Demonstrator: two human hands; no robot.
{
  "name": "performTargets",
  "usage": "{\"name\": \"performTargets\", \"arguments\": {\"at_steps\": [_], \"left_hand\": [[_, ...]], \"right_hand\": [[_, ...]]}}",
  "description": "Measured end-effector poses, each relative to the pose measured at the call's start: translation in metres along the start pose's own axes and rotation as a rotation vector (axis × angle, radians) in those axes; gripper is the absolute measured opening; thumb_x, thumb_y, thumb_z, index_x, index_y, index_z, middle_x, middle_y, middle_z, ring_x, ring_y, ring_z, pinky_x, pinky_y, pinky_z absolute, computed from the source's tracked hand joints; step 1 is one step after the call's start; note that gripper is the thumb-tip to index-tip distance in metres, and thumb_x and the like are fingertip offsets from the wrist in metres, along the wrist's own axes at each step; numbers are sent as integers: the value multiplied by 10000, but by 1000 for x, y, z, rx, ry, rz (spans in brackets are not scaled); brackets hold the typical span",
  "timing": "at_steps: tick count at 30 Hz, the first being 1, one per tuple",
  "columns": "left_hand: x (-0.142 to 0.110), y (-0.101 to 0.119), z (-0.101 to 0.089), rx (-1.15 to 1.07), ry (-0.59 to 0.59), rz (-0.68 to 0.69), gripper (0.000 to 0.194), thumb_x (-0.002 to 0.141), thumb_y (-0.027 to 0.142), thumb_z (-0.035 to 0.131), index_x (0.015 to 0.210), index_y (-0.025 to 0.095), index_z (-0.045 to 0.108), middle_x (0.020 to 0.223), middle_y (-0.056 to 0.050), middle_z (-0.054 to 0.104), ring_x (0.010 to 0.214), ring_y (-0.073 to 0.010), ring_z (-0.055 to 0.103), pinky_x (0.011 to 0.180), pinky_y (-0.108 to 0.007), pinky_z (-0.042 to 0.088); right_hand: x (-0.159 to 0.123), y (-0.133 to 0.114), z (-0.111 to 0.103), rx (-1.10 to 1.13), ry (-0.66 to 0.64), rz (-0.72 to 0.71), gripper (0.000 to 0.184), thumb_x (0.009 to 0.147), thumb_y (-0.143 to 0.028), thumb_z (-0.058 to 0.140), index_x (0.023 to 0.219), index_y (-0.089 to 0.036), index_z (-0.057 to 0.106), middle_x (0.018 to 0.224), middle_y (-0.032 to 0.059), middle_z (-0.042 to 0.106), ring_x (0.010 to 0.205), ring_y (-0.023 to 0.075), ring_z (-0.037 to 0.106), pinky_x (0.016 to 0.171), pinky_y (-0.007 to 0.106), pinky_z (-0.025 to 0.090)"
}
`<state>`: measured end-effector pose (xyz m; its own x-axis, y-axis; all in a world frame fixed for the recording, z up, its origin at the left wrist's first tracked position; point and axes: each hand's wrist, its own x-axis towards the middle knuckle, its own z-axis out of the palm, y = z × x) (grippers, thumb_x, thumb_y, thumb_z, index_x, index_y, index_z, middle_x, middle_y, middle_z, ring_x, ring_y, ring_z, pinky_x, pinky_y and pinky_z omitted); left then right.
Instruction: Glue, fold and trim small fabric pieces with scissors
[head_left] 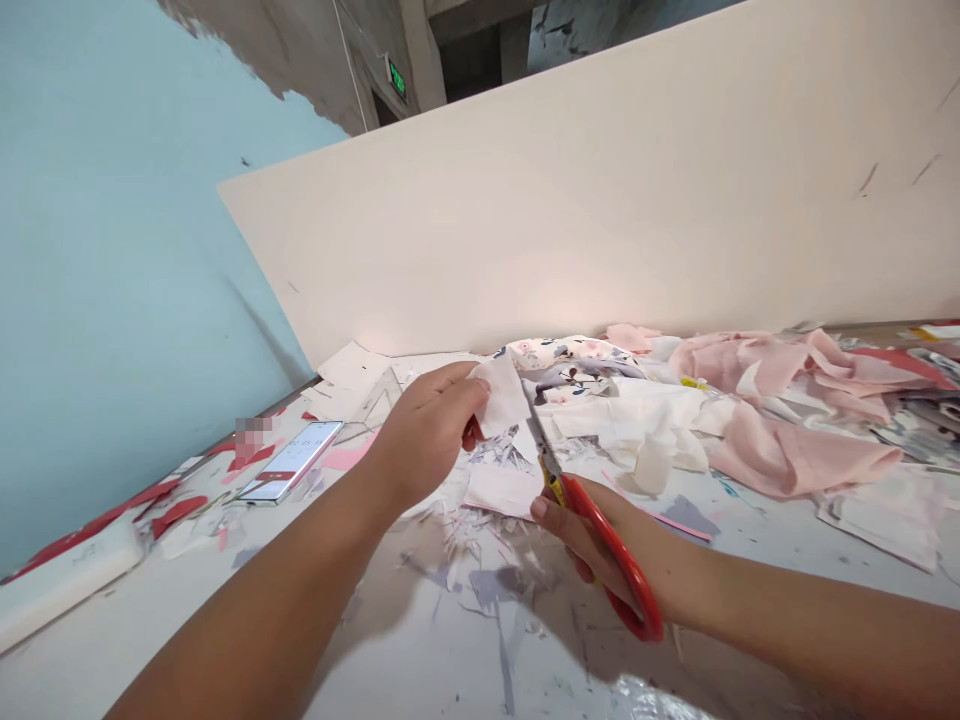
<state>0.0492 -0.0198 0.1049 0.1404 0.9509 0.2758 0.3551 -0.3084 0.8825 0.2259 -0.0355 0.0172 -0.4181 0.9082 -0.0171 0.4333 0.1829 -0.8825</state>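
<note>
Raised above the table, my left hand (431, 430) pinches a small piece of white fabric (502, 393) between thumb and fingers. My right hand (592, 540) is wrapped round the red handles of a pair of scissors (615, 560). Their metal blades point up and away, lying along the right edge of the white piece. Whether the blades are fully closed is hard to see. Below both hands lie a flat white fabric piece (504, 492) and a heap of thin cut scraps (469, 540).
A lit phone (294, 460) lies at the left beside red scraps (178, 515) and a clear set square (375, 405). Floral cloth (570, 355), white cloth (630, 420) and pink cloth (795, 445) are piled at the back right. A pale board (570, 210) stands behind the table.
</note>
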Motion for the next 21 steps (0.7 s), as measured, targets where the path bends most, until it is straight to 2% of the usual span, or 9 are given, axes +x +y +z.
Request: {"name": "performTargets", "arguments": {"at_steps": [4, 6, 10, 14, 18, 21], "left_hand": [[3, -2, -9, -50, 17, 70, 174, 697, 219, 409, 526, 201, 435, 510, 32, 408, 488, -105, 404, 465, -229, 320], [3, -1, -12, -21, 20, 67, 177, 690, 231, 416, 517, 200, 437, 513, 26, 412, 494, -113, 412, 469, -234, 324], [0, 5, -10, 163, 10, 62, 185, 720, 287, 440, 576, 197, 513, 557, 26, 436, 537, -115, 416, 493, -227, 321], [-3, 5, -2, 354, -119, 53, 204, 752, 321, 448, 670, 210, 598, 657, 20, 502, 615, -118, 450, 521, -217, 327], [-3, -2, 6, 312, -265, -24, 196, 746, 354, 470, 749, 232, 623, 684, 15, 554, 621, -125, 483, 515, -221, 343], [-3, -8, 11, 255, -324, -55, 167, 745, 337, 473, 746, 232, 603, 661, 17, 562, 613, -124, 508, 530, -226, 363]], "right_hand": [[2, -7, -11, -158, -97, 192, 283, 754, -459, 505, 622, -222, 425, 522, -28, 482, 410, 111, 395, 398, 249, 296], [1, -7, -10, -291, -100, 245, 212, 730, -394, 515, 621, -223, 452, 533, -7, 522, 408, 126, 425, 385, 248, 285], [-6, -6, 1, -558, -62, 117, 136, 682, -316, 515, 595, -222, 468, 565, 26, 573, 455, 166, 494, 396, 249, 259], [-12, -7, 10, -696, -94, 10, 127, 691, -344, 489, 647, -225, 506, 661, 60, 621, 539, 224, 538, 430, 273, 262], [-16, -8, 10, -711, -92, 15, 224, 710, -432, 493, 720, -211, 528, 699, 84, 616, 583, 251, 548, 461, 297, 283], [-16, -8, 5, -639, -46, -59, 270, 742, -450, 484, 835, -205, 551, 813, 93, 611, 687, 262, 565, 552, 339, 356]]}}
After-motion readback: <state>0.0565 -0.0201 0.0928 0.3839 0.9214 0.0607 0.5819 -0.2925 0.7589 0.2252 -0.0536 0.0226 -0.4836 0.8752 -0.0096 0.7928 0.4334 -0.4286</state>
